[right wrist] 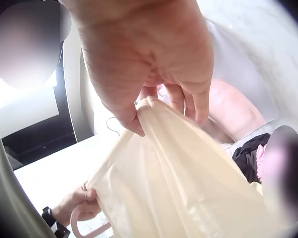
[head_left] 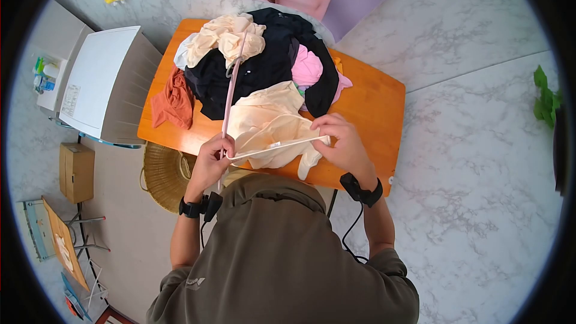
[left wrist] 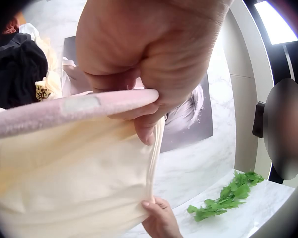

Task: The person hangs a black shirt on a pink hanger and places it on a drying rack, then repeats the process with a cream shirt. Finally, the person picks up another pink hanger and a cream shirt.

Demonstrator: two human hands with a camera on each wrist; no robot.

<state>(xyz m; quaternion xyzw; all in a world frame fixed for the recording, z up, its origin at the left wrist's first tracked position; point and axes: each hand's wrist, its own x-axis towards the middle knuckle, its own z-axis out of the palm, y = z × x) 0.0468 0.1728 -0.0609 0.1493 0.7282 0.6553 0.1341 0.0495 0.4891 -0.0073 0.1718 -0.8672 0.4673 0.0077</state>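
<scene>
A cream garment (head_left: 261, 123) is stretched by its edge between my two hands over the table's front. My left hand (head_left: 211, 159) grips one end of this edge together with a pale pink clothes hanger (head_left: 230, 99). In the left wrist view the fuzzy hanger (left wrist: 74, 108) crosses in front of the cloth. My right hand (head_left: 344, 144) pinches the other end of the edge between thumb and fingers. From the right wrist view, the cloth (right wrist: 159, 163) hangs down in folds below those fingertips. A small white label (head_left: 275, 144) shows on the garment.
Behind the garment, dark clothes (head_left: 270, 48), a cream bundle (head_left: 225, 39), pink cloth (head_left: 307, 67) and a rust-coloured piece (head_left: 174, 101) lie heaped on the orange wooden table (head_left: 375, 108). A wicker basket (head_left: 165, 177) stands at the table's left, below a white cabinet (head_left: 99, 78).
</scene>
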